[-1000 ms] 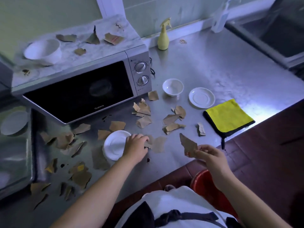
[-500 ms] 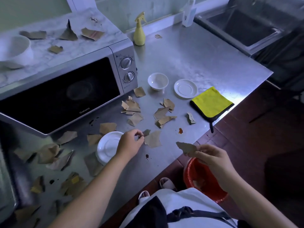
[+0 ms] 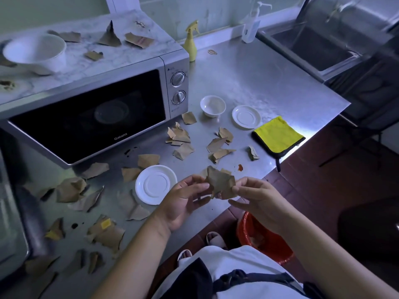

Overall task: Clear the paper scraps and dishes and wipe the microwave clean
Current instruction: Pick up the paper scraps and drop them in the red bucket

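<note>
Both hands meet above the front edge of the steel counter [image 3: 248, 67], and together they grip a small bunch of brown paper scraps [image 3: 220, 182]. Left hand [image 3: 183, 203] is palm up, its fingers pinching the left side of the bunch; right hand [image 3: 257, 197] pinches the right side between thumb and forefinger.

Taking the microwave [image 3: 95, 104] as the landmark and going left to right: on its marbled top, at the far left, stands a white bowl [image 3: 36, 51], with torn pieces [image 3: 110, 36] lying to the bowl's right. Below the microwave's dark door, loose scraps [image 3: 71, 188] are strewn over the counter, some with yellow patches, and dark spots mark the steel. A white saucer [image 3: 155, 184] lies in front of the microwave's lower right corner, just left of the hands. Behind the microwave's right side stands a yellow spray bottle [image 3: 191, 43]. Right of its dial panel more torn paper [image 3: 180, 137] is scattered, then a small white bowl [image 3: 212, 105] and, beside it, a second saucer [image 3: 246, 116]. Farther right lies a folded yellow cloth [image 3: 278, 134] with a black edge, near the counter's front rim. A small red-brown spot [image 3: 240, 167] sits on the steel just above the hands. Far right of the microwave, a sink [image 3: 317, 46] is set beyond the counter's end, with a pump bottle [image 3: 250, 29] at the wall. Beneath the right hand, on the dark floor, stands a red bin [image 3: 263, 240].
</note>
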Demonstrator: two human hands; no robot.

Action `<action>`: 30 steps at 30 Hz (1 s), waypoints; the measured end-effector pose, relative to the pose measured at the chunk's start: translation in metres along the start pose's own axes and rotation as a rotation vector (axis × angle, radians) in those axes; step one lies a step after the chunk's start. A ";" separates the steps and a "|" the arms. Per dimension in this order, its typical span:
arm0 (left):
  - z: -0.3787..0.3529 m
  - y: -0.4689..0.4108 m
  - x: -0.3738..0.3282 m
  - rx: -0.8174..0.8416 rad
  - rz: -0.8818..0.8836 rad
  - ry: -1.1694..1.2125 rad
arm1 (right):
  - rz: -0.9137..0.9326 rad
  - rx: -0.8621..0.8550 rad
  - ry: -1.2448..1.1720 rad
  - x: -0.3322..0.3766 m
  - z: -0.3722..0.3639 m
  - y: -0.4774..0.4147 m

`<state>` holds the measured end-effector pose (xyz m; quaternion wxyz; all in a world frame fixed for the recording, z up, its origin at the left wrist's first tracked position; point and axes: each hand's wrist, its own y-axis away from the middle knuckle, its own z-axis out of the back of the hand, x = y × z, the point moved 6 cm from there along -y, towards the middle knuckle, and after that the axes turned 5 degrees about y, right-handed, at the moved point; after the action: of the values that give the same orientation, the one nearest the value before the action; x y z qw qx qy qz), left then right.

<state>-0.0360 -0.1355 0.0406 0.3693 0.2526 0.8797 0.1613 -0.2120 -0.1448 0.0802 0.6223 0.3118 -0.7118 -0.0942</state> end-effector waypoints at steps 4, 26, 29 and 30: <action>0.002 0.009 0.011 0.017 0.036 0.093 | -0.037 -0.028 -0.079 -0.015 -0.006 0.003; -0.003 0.018 0.023 -0.069 -0.230 -0.607 | 0.189 -0.371 0.448 -0.018 0.003 0.038; -0.001 0.014 0.025 -0.105 -0.232 -0.655 | 0.189 -0.354 0.488 -0.016 0.005 0.037; -0.001 0.013 0.025 -0.120 -0.247 -0.668 | 0.179 -0.339 0.492 -0.016 0.007 0.036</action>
<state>-0.0477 -0.1104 0.0332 0.6672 0.1609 0.7234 0.0755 -0.2298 -0.1092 0.0844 0.8248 0.1534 -0.5386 -0.0781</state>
